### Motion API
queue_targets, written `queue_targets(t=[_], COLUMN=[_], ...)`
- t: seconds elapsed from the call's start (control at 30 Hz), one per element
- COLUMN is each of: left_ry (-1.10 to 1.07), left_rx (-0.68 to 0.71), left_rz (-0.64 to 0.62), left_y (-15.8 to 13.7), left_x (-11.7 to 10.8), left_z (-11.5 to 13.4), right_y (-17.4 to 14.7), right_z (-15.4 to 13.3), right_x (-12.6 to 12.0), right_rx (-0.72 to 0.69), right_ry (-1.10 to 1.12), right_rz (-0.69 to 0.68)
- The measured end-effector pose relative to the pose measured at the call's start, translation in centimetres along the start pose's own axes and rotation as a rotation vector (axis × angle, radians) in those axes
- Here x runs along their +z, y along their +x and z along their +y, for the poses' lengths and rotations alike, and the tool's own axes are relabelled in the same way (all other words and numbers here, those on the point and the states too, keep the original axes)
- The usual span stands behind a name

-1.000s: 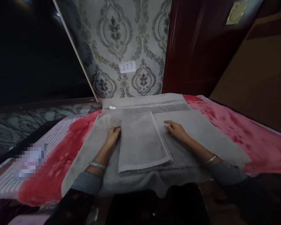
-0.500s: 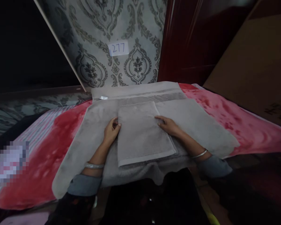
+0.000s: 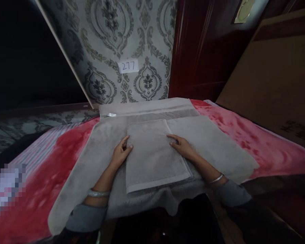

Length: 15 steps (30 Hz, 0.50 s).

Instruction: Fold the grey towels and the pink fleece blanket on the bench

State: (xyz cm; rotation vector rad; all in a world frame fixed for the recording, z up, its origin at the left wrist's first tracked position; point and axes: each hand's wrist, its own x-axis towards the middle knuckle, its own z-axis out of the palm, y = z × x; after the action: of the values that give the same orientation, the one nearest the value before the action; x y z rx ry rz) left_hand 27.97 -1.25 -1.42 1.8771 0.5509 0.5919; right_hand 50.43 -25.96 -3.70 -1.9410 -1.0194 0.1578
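A folded grey towel (image 3: pixel 152 159) lies flat on a larger spread grey cloth (image 3: pixel 213 142), its long sides running away from me. At its left edge rests my left hand (image 3: pixel 120 154), thumb and index finger apart, with the thumb tip over the edge. My right hand (image 3: pixel 183 146) is at the opposite edge, its index finger stretched onto the towel and the thumb a little below, apart from it. Neither hand grips the towel. The other fingers of both hands are partly hidden. A small white tag (image 3: pixel 112 115) shows near the larger cloth's far left.
Beneath the grey cloth spreads a red and pink blanket (image 3: pixel 244 135), showing on both sides. A patterned wall (image 3: pixel 139 37) with a paper marked 277 (image 3: pixel 128 66) stands behind. A dark screen (image 3: pixel 33 57) is at left, a cardboard box (image 3: pixel 274 74) at right.
The view has tilted upward, so everything sits lower in the picture. My left thumb and index finger have spread slightly at the towel's edge. The towel stays in place.
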Motion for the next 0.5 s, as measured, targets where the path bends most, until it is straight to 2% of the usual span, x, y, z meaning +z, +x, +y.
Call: queue_targets(t=[0.1,0.2,0.33,0.5], left_ry=[0.022,0.046,0.051,0.030], left_rx=[0.034,0.064,0.056,0.035], left_rz=[0.033,0.055,0.029,0.013], left_y=[0.02,0.12,0.20,0.40], left_x=[0.05,0.07,0.20,0.50], left_z=[-0.15,-0.33,-0.35,-0.52], right_y=[0.16,0.12,-0.15,-0.29], right_z=[0.10,0.46,0.79,0.32], right_x=[-0.30,-0.21,-0.06,-0.70], right_rx=[-0.001,0.032,0.025,-0.018], right_ry=[0.030,-0.014,-0.048,-0.033], right_rz=[0.035,0.015,-0.010,0.043])
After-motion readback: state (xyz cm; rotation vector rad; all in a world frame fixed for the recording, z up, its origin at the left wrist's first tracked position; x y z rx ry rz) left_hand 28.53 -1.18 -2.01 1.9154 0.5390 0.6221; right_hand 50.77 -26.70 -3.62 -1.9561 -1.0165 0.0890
